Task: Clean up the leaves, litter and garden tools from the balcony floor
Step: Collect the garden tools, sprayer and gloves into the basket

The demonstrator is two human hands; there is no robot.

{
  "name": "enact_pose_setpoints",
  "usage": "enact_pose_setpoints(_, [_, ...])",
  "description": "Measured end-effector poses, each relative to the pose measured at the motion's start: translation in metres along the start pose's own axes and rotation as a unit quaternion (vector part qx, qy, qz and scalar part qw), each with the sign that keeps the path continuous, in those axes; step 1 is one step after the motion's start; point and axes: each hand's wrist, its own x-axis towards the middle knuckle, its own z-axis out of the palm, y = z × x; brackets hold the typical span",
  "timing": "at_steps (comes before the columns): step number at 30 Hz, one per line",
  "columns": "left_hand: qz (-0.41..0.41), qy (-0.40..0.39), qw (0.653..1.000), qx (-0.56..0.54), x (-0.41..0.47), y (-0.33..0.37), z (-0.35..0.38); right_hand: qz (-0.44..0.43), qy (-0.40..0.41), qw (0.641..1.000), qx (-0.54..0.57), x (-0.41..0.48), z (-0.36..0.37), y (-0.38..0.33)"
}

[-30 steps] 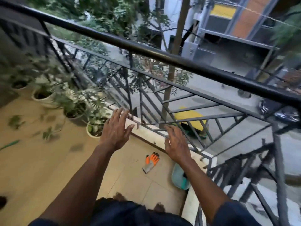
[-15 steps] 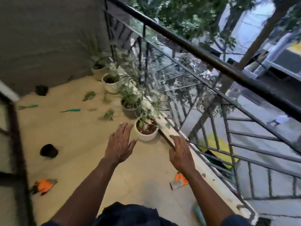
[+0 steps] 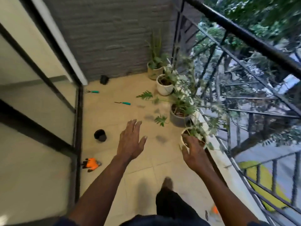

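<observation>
My left hand point(image 3: 130, 141) and right hand point(image 3: 193, 152): spread, empty.
Leaves point(image 3: 145, 95) mid-frame; probably a glove point(image 3: 91, 164) lower left.

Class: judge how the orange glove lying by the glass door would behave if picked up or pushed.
The orange glove lies crumpled, so it would probably droop floppily from wherever it is pinched. It looks like thin fabric, so likely light. Pushed, it would probably slide on the smooth floor tiles rather than roll.

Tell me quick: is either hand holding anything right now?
Left hand: open, fingers spread, holding nothing.
Right hand: open, fingers spread, holding nothing.
</observation>
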Motion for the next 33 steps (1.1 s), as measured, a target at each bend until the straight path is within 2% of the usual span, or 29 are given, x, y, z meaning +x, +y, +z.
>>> enact_pose_setpoints(6, [-0.044,0.009,0.999,0.018,0.065,-0.061,-0.014,-0.023,-0.04,0.999,0.018,0.097,0.042,-0.021])
enact_pose_setpoints(13, [-0.133,0.032,0.99,0.034,0.149,-0.118,-0.049,-0.058,-0.088,0.994,0.037,0.241,0.074,-0.051])
enact_pose_setpoints(19, [-0.172,0.071,0.983,0.014,0.226,-0.156,-0.071,-0.085,-0.116,0.988,0.051,0.348,0.102,-0.083])
enact_pose_setpoints(23, [-0.168,0.079,0.982,0.024,0.259,-0.175,-0.082,-0.109,-0.137,0.982,0.062,0.401,0.122,-0.105])
enact_pose_setpoints(29, [-0.104,0.023,0.989,0.106,0.315,-0.237,-0.088,-0.124,-0.196,0.972,0.029,0.488,0.168,-0.139])
enact_pose_setpoints(33, [-0.127,0.045,0.986,0.094,0.367,-0.278,-0.103,-0.148,-0.202,0.968,0.016,0.552,0.193,-0.171])
